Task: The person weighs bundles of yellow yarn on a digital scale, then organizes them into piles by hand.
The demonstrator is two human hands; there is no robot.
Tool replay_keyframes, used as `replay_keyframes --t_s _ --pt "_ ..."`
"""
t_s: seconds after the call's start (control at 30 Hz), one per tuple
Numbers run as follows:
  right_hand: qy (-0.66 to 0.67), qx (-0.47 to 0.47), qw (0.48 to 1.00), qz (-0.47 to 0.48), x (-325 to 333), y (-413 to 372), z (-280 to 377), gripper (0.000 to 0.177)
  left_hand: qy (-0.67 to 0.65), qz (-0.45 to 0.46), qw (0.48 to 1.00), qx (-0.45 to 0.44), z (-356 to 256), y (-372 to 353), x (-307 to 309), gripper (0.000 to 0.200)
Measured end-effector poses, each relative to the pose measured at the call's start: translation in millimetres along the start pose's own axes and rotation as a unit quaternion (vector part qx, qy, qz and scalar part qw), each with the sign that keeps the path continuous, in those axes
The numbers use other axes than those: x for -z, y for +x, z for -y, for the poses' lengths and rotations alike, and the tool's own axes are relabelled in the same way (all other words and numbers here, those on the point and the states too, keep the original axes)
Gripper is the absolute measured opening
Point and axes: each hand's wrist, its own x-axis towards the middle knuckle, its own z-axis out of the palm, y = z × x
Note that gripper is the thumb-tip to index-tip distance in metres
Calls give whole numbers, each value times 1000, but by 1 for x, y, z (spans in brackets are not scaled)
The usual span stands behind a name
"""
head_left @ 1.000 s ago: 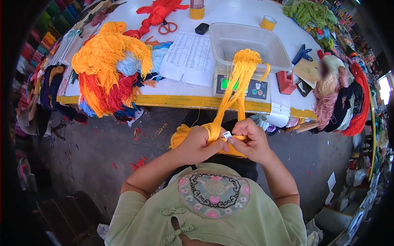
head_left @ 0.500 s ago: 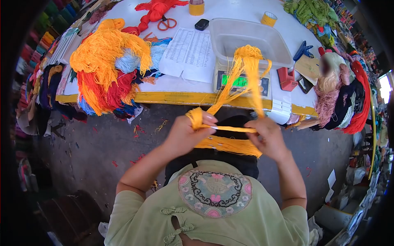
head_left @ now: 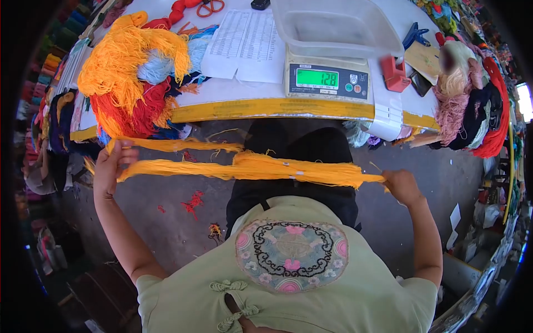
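A hank of yellow-orange yarn (head_left: 300, 169) is stretched sideways above my lap, between my two hands. At its left end the strands part into two bands, and my left hand (head_left: 114, 164) has its fingers hooked through and around them. My right hand (head_left: 403, 187) is closed on the narrow right end, where a few loose strands stick out. Small white bits show on the middle of the hank. Just beyond it, a digital scale (head_left: 327, 80) with a lit green display carries a translucent plastic tub (head_left: 338, 28).
A big heap of yellow yarn (head_left: 130, 66) lies over red yarn (head_left: 127, 108) at the table's left. A printed sheet (head_left: 241, 47), a red tape dispenser (head_left: 394, 75) and a blue clip (head_left: 415, 35) are on the table (head_left: 222, 111). More coloured yarn hangs at the right edge.
The yellow yarn has left the tub and scale and is now stretched out over my lap. My hands have moved far apart, left hand to the left, right hand to the right.
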Motion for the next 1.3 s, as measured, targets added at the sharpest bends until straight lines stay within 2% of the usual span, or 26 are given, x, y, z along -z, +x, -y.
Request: replay_keyframes --t_s 0.03,0.1,0.13,0.2,0.27,0.3,0.33,0.4,0.43,0.53,0.57,0.67,0.77,0.83,0.87,0.97,1.07,1.13,1.2,1.23,1.3 --pt "-2 62 997 -46 -4 -2 3 9 -15 -100 995 -7 10 3 -6 37" --pt "-11 188 972 -143 -4 2 9 11 23 -26 999 2 5 -8 -6 35" --pt "37 186 968 -165 2 14 16 14 41 12 999 1 -2 -15 -14 35" --pt "120 161 957 -209 24 35 19 19 86 91 991 -47 -14 -29 -61 32" --pt "164 -11 942 -293 38 53 16 23 203 239 947 -67 -5 -31 -92 25" --pt "151 -46 920 -358 43 63 8 24 277 298 911 -66 -2 -32 -103 22" --pt "138 -79 893 -420 45 69 -2 25 358 242 894 -116 3 -32 -111 21" --pt "114 -84 896 -421 46 74 -20 23 504 113 832 -203 2 -32 -121 20" --pt "103 -84 898 -419 46 75 -25 23 533 43 832 -150 -6 -33 -131 21" --pt "50 -66 898 -432 39 76 -36 26 379 159 879 -240 -36 -43 -139 22" --pt "40 -58 893 -445 34 77 -41 27 299 270 908 -118 -54 -51 -145 23" --pt "15 -55 880 -471 18 74 -54 27 508 334 773 -179 -32 -32 -156 18" --pt "20 -73 868 -491 11 71 -49 24 654 162 708 -211 -28 -19 -156 28" --pt "39 -54 847 -528 20 69 -36 22 431 183 852 -233 -53 -33 -160 44" --pt "19 -48 849 -526 20 69 -36 23 305 188 902 -241 -69 -42 -166 53" --pt "-10 -50 852 -521 18 74 -36 24 128 370 896 -211 -99 -59 -188 65" --pt "12 -71 848 -525 14 81 -35 22 -89 436 862 -243 -97 -67 -225 60" --pt "7 -40 825 -563 19 77 -23 18 -140 436 856 -241 -111 -78 -241 60" --pt "95 -71 829 -546 21 67 -2 16 -205 477 838 -168 -122 -85 -246 61" --pt "136 -93 830 -533 30 58 7 15 -198 483 832 -187 -123 -84 -251 63" --pt "266 31 837 -478 55 44 39 12 -179 511 813 -216 -118 -83 -265 65"
